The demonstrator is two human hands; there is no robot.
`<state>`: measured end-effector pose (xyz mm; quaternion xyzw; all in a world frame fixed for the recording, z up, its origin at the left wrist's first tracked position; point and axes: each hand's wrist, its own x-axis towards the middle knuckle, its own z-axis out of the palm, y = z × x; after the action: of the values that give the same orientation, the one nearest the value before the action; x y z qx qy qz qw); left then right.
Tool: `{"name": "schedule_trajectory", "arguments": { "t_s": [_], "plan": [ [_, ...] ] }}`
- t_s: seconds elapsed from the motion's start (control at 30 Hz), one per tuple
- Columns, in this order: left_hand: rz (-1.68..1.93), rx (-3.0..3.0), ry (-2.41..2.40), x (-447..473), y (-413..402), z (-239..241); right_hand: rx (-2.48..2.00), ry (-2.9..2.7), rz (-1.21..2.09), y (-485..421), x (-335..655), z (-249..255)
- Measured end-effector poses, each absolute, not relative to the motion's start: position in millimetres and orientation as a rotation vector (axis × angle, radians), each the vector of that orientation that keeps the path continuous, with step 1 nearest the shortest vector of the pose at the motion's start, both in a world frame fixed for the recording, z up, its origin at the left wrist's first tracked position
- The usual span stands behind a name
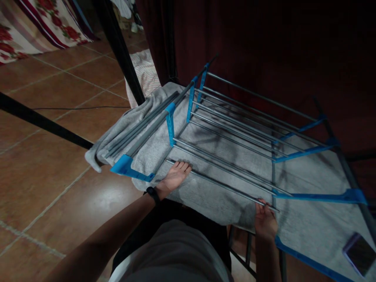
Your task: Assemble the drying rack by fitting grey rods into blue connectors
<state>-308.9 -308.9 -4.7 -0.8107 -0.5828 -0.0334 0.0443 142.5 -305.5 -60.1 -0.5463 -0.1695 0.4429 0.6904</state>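
Note:
A thin metal rod (223,185) lies crosswise near the front of the grey cloth. My left hand (178,172) is closed over it near its left end, with a dark band on the wrist. Close to the rod's right end, the fingers of my right hand (265,219) grip it. Beyond the rod is a partly assembled rack with several metal crossbars (235,127) between blue plastic brackets. The front left bracket (126,166) and the front right bracket (311,258) have no rod in them; both rod ends are free and apart from them.
Several loose grey tubes (143,123) rest on the grey cloth (211,203) at the left. A phone (360,252) lies at the right edge. Black frame posts (123,55) stand left, and a dark red curtain (264,51) hangs behind. Tiled floor (73,188) shows at the left.

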Motion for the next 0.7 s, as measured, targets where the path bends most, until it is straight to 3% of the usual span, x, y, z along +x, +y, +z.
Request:
{"name": "schedule_trajectory", "arguments": {
  "t_s": [0.7],
  "plan": [
    [-0.292, -2.334, -1.854, -323, -319, -8, -1.268, -0.249, 1.027, -302, 128, -50]
  ]
}}
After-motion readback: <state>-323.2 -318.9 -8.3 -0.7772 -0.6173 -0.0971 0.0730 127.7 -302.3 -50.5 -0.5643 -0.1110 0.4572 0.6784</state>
